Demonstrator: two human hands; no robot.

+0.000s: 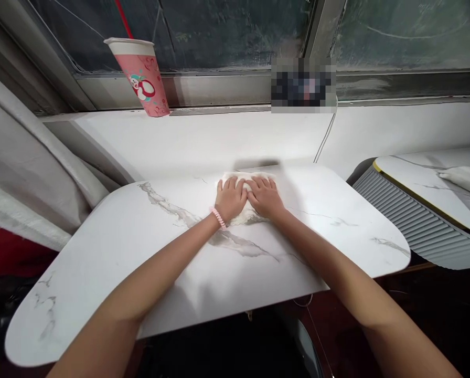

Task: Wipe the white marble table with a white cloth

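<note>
A white cloth lies flat near the far edge of a white marble-patterned table. My left hand, with a pink coil band on its wrist, presses palm-down on the cloth's left part, fingers spread. Right beside it, my right hand presses down on the cloth's right part, thumbs nearly touching. The hands cover most of the cloth; only its edges show.
A pink paper cup with a red straw stands on the window ledge at the back left. A thin white cable runs down the wall. A second marble table with a white cloth on it stands at the right.
</note>
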